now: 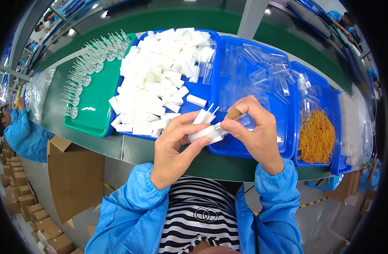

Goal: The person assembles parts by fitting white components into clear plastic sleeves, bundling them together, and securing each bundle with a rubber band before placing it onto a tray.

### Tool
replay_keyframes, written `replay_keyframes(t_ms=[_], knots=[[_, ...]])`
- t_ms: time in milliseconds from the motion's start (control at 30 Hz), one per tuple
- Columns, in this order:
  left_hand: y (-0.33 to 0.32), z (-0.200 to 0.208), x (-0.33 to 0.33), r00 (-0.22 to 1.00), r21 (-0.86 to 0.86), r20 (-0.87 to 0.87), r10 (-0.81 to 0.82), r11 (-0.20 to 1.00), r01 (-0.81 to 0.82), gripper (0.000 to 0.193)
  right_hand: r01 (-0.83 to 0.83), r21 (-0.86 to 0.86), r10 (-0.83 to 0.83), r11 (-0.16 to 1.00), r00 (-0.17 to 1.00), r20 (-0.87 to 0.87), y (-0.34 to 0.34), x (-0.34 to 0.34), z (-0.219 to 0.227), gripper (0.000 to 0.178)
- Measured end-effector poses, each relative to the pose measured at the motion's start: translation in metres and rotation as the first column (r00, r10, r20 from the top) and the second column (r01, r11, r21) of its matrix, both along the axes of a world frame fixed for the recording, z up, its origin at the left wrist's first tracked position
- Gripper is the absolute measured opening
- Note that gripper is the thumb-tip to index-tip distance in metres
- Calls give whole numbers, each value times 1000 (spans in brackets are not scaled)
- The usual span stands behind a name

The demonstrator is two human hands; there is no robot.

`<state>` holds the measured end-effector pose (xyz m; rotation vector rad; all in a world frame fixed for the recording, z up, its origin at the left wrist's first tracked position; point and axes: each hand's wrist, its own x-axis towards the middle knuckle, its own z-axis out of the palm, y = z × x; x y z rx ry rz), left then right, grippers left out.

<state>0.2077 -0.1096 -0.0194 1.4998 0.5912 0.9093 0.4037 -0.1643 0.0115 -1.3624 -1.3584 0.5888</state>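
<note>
Over the front edge of the blue trays, my left hand (170,148) is closed around a white plastic piece (205,132) with two thin prongs sticking up beside it. My right hand (257,129) pinches a clear plastic sleeve (244,120) at the right end of the white piece, thumb against forefinger. Whether the sleeve is around the piece or only touching it, I cannot tell. A tan patch shows at the right fingertips. Behind my left hand, a blue tray (193,87) carries a heap of white blocks (158,84). Clear sleeves (261,72) lie in another blue tray (232,146) under my right hand.
To the left, a green tray (101,108) has rows of clear stemmed parts (81,76). Orange rubber bands (316,137) fill part of a blue tray on the right, near stacked clear bags (350,127). Cardboard (75,182) stands at the table's left front; a co-worker (22,127) is beyond.
</note>
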Motion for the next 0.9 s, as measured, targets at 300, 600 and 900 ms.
replay_keyframes(t_ms=[300, 600, 900], knots=[[8, 8, 5, 985, 293, -147, 95, 955, -48, 33, 66, 199, -98, 978, 982, 158, 11, -2, -3, 20], [0, 10, 3, 965, 465, -130, 229, 874, -144, 29, 61, 57, -67, 996, 992, 108, 8, -12, 4, 16], [-9, 8, 4, 971, 409, -149, 187, 906, -112, 27, 157, 128, -177, 979, 969, 170, -6, -23, -2, 19]])
